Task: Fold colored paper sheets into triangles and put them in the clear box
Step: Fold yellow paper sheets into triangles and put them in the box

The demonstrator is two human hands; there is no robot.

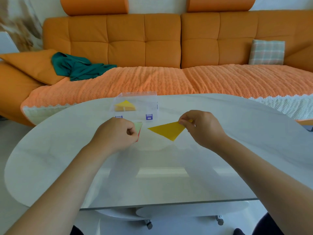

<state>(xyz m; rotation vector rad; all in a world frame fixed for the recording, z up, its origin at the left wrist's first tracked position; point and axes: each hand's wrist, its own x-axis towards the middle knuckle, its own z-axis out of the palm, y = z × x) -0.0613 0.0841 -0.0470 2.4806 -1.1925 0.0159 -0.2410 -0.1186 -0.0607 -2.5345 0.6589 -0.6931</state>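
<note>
The person's right hand (201, 128) is pinching one corner of the yellow triangle (166, 130) between thumb and fingertips, keeping the thin, sharply creased paper flat and close to the glossy table (152, 167), probably for carrying to the clear box (153, 99) at twelve o'clock; the left hand (116, 133), at nine o'clock of the triangle, is curling its fingers on the green and red sheets (139, 128), apparently steadying them; folded yellow pieces (125, 105) are lying inside the box.

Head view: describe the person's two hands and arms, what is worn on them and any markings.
The bare left hand and bare right hand wear no gloves, and no ring shows. The left forearm and right forearm are uncovered to the frame edge: no sleeves, watch, bracelet or markings in view.
</note>
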